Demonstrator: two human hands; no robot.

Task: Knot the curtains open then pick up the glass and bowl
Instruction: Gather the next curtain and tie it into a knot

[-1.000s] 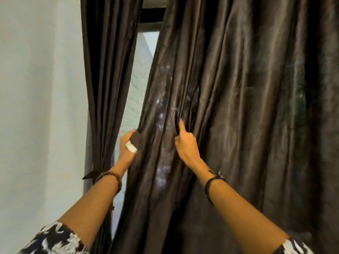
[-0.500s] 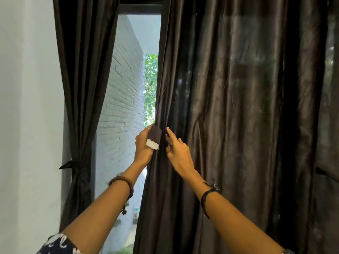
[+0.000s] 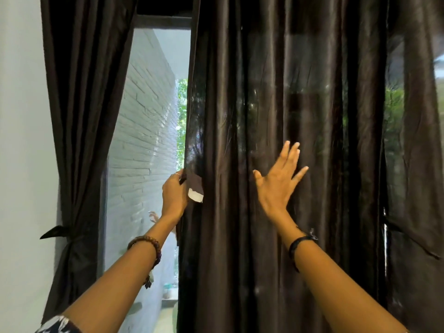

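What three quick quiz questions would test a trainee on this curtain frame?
1. True or false: the left curtain is already tied back.
2. Which hand grips the middle curtain's edge? A) left hand B) right hand
3. Fill in: the right hand's fingers are ____ against the fabric.

Key: 1 true; 2 A; 3 spread

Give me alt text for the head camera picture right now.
A person's left hand grips the edge of a dark brown curtain while the right hand, fingers spread, is laid against its folds. Another curtain, at left, is already tied back beside the window.
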